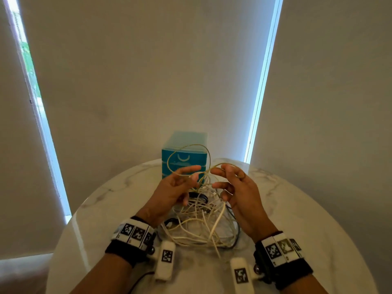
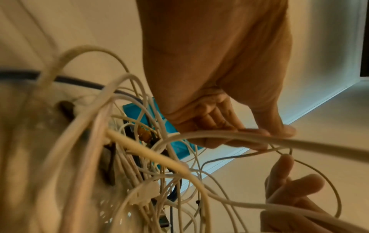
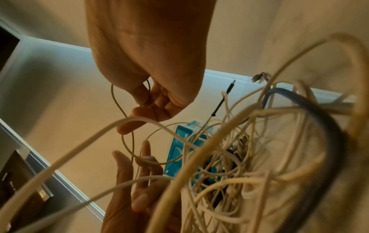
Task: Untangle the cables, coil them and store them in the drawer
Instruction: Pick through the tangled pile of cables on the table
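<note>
Hovering above a marble table [image 1: 297, 209], the left hand [image 1: 172, 189] pinches a thin cable loop [image 1: 188, 153] lifted from the tangled cables [image 1: 203, 221]. Between the hands the pile lies, with a blue drawer box [image 1: 184, 153] just behind, drawers closed. Right hand [image 1: 237, 187] curls its fingers around the same thin cable.

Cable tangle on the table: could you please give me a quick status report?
Both hands raised; left hand and right hand each pinch a thin cream cable. Cable tangle still knotted. Blue drawer unit shut behind.
</note>
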